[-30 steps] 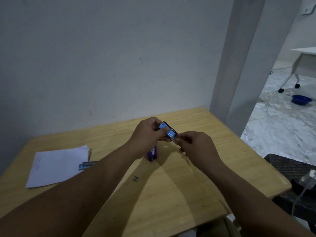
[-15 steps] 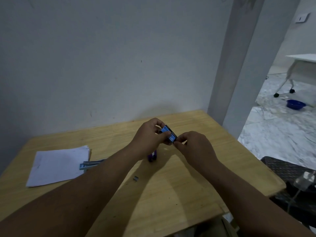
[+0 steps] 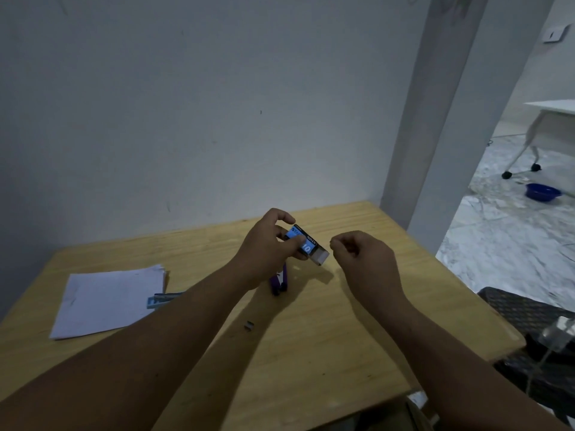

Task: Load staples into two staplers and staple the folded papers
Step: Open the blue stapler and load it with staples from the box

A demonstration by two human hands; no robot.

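Observation:
My left hand (image 3: pixel 268 247) holds a small blue and black staple box (image 3: pixel 306 243) above the wooden table (image 3: pixel 326 337), with its inner tray pulled out toward the right. My right hand (image 3: pixel 362 259) hovers just right of the box, fingertips pinched together; I cannot tell if staples are between them. A purple stapler (image 3: pixel 279 281) lies on the table under my left hand, partly hidden. A light blue stapler (image 3: pixel 161 299) rests at the edge of the white paper stack (image 3: pixel 109 298) on the left. A short strip of staples (image 3: pixel 249 325) lies loose near the middle.
The table stands against a grey wall with a pillar (image 3: pixel 441 126) at its right back corner. Beyond the right edge are a marble floor, a blue bowl (image 3: pixel 543 191), a white wheeled table (image 3: pixel 544 119) and a dark woven seat (image 3: pixel 529 312).
My right hand has drawn away to the right from the staple box, and the box's inner tray now shows pulled out. My left hand keeps its grip on the box.

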